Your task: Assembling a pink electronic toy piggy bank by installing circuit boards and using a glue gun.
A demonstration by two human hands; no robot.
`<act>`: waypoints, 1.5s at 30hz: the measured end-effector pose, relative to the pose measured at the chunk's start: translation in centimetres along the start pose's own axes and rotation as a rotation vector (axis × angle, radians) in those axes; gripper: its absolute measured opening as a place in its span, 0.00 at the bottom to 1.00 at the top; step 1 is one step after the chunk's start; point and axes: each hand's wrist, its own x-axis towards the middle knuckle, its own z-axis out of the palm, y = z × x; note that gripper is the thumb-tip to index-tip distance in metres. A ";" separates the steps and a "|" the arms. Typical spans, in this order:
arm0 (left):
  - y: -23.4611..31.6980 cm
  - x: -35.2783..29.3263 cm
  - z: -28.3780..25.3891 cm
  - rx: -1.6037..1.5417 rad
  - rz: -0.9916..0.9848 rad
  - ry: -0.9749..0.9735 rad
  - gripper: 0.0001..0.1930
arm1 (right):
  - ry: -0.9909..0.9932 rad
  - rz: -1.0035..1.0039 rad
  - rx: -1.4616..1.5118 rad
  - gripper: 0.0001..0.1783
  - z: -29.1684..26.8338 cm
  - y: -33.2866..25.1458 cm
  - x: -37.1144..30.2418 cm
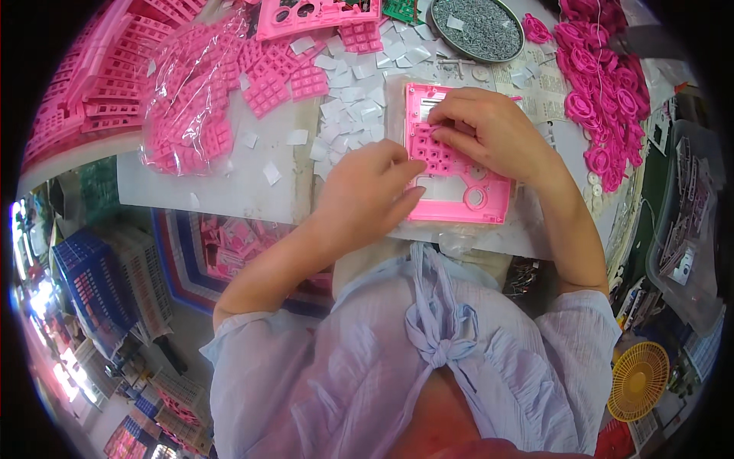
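Observation:
In front of me on the table lies a pink plastic casing [489, 206] with a round ring opening in its lower right. A pink keypad piece [430, 149] with square keys sits within the casing's frame. My right hand [493, 134] reaches over the casing from the right, its curled fingers and thumb at the keypad's upper part. From the left comes my left hand [367, 187], with index finger and thumb apart; the index fingertip meets the keypad's lower left edge. Part of the keypad is hidden under the right fingers.
Small white squares [355, 115] are scattered left of the casing. Further left lie loose pink keypads [267, 92] and a clear bag of pink parts [191, 115]. A round tray of screws [489, 34] stands behind; pink coiled cords [592, 84] lie right.

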 end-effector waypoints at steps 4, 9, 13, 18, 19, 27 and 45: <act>0.0 0.3 -0.1 0.029 0.021 -0.049 0.17 | 0.069 -0.003 -0.103 0.13 0.4 -0.1 -0.4; -1.5 0.0 -3.1 0.026 -0.079 0.071 0.14 | 0.091 -0.036 -0.303 0.40 0.9 -4.1 -3.8; -3.4 4.2 -7.7 0.171 -0.034 0.156 0.09 | -0.218 0.019 -0.334 0.58 2.4 -5.5 -4.8; -9.0 13.8 -12.3 0.334 -0.013 0.281 0.12 | -0.236 0.038 -0.349 0.63 2.4 -5.8 -4.6; -9.7 16.0 -13.2 0.366 -0.067 0.269 0.12 | -0.227 0.046 -0.337 0.62 2.4 -5.9 -4.7; -7.8 19.9 -13.0 0.773 -0.199 -0.207 0.13 | -0.188 0.047 -0.306 0.59 2.5 -5.3 -5.0; -14.4 18.3 -15.4 0.749 -0.079 0.661 0.13 | 0.380 0.098 -0.831 0.09 1.1 6.1 14.3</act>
